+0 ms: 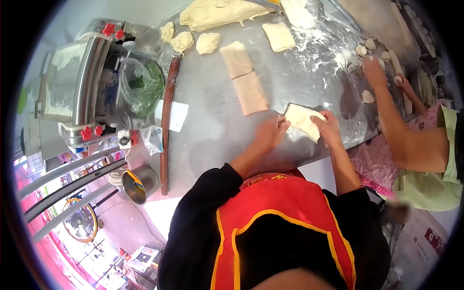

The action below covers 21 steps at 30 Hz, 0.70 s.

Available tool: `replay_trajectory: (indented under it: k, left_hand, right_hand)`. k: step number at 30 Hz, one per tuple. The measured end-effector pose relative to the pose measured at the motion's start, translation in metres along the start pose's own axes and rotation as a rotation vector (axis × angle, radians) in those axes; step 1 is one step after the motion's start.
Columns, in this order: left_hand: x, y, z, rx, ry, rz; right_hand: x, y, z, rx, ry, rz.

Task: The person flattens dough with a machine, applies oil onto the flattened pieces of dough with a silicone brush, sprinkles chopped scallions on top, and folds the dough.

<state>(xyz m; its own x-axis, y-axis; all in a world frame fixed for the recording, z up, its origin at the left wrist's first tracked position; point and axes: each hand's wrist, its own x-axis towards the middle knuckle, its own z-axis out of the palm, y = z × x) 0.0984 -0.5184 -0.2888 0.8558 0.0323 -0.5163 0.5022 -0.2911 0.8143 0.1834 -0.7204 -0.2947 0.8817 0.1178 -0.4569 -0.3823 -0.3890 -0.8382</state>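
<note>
Near the table's front edge, a pale folded piece of dough [300, 119] is held between my two hands. My left hand [273, 132] pinches its left end, with thumb and fingers pressed together. At the right end, my right hand [329, 127] grips the dough with its thumb on top. Just beyond my left hand lie two tan flat rectangles, a nearer dough sheet [250, 94] and a farther dough sheet [236, 59], end to end. A squarish dough piece [279, 37] rests farther back on the floured metal table [198, 92].
A large dough mass [217, 14] and several small lumps lie at the back. A long wooden rod [168, 111] lies left, beside a white card [178, 117], a plastic-covered green bowl [145, 84] and a roller machine [72, 79]. At right, a co-worker's hand [374, 71] is among dough pieces.
</note>
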Motion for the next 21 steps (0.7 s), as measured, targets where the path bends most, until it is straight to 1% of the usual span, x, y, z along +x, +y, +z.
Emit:
replay_trajectory:
  k: [2,5,7,8,9,10,11,12,13,15,16,17,19,21]
  left_hand:
    - [0.013,-0.009,0.022,-0.609,-0.066,-0.094]
    - [0.011,0.038,0.016,-1.130,-0.238,-0.195]
    - [0.020,0.029,0.021,-1.158,-0.265,-0.178]
    - [0.022,0.018,0.020,-1.142,-0.282,-0.168]
    - [0.023,0.006,0.018,-1.125,-0.297,-0.161]
    - [0.020,0.008,0.010,-0.886,-0.200,-0.255]
    - [0.014,0.004,0.008,-0.460,0.004,-0.073]
    - [0.005,-0.005,0.009,-0.028,0.201,0.106]
    - [0.001,-0.012,0.012,0.407,0.387,0.280]
    - [0.014,-0.021,0.016,0.547,0.337,0.498]
    - [0.020,-0.022,0.017,0.614,0.312,0.611]
    - [0.020,-0.021,0.017,0.599,0.273,0.597]
    - [0.019,-0.019,0.018,0.565,0.195,0.562]
    - [0.026,-0.013,0.016,0.679,0.212,0.555]
  right_hand:
    - [-0.021,-0.026,0.007,-0.033,0.075,-0.199]
    - [-0.061,-0.059,0.016,-0.237,0.071,-0.500]
    - [-0.074,-0.062,0.020,-0.530,0.050,-0.795]
    - [-0.079,-0.061,0.022,-0.480,-0.093,-0.730]
    - [-0.077,-0.054,0.021,-0.448,-0.078,-0.729]
    - [-0.072,-0.042,0.021,-0.415,-0.061,-0.730]
    - [-0.068,-0.036,0.020,-0.382,-0.049,-0.732]
    - [-0.059,-0.035,0.014,-0.411,-0.071,-0.671]
    - [-0.051,-0.037,0.017,-0.460,-0.043,-0.716]
    - [-0.035,-0.041,0.024,-0.562,0.019,-0.804]
    - [-0.022,-0.023,0.032,-0.684,-0.062,-0.888]
    - [-0.017,-0.014,0.041,-0.802,-0.149,-0.888]
    - [-0.019,-0.001,0.057,-0.790,-0.195,-0.787]
    - [-0.009,-0.002,0.061,-0.822,-0.139,-0.766]
